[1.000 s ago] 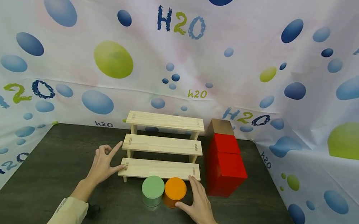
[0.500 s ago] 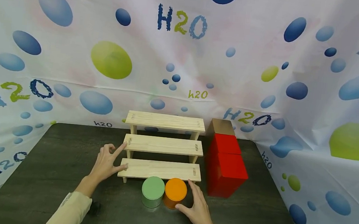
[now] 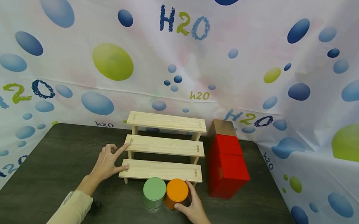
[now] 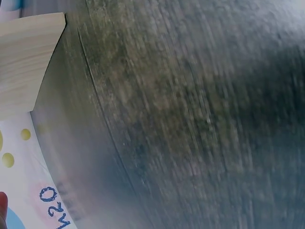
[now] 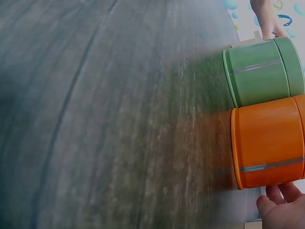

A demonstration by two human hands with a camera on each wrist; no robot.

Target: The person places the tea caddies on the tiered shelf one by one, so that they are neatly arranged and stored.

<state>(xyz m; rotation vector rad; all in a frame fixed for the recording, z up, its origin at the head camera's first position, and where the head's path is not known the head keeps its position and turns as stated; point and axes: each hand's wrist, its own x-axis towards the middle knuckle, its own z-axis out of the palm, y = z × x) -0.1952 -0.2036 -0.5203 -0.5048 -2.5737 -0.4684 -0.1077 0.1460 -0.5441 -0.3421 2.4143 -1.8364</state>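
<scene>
A three-step wooden stand (image 3: 165, 146) of pale boards stands on the dark table. My left hand (image 3: 104, 165) is at its left side, the index fingertip at the middle board's end and the thumb tip at the lowest board's end. In front of the stand, a green tin (image 3: 154, 192) and an orange tin (image 3: 176, 194) stand upright side by side. My right hand (image 3: 194, 208) is at the orange tin's right side, thumb and index finger spread. In the right wrist view its fingers (image 5: 288, 191) touch or nearly touch the orange tin (image 5: 269, 143).
Red boxes (image 3: 230, 166) and a brown box (image 3: 223, 127) stand in a row right of the stand. A small dark object (image 3: 95, 207) lies by the left sleeve. A white printed sheet (image 3: 172, 53) hangs behind the dark table (image 3: 71, 159).
My right hand has shifted slightly left, its index finger now closer around the orange tin's far side. My left fingertips have moved a little right onto the board ends. The tins stay put.
</scene>
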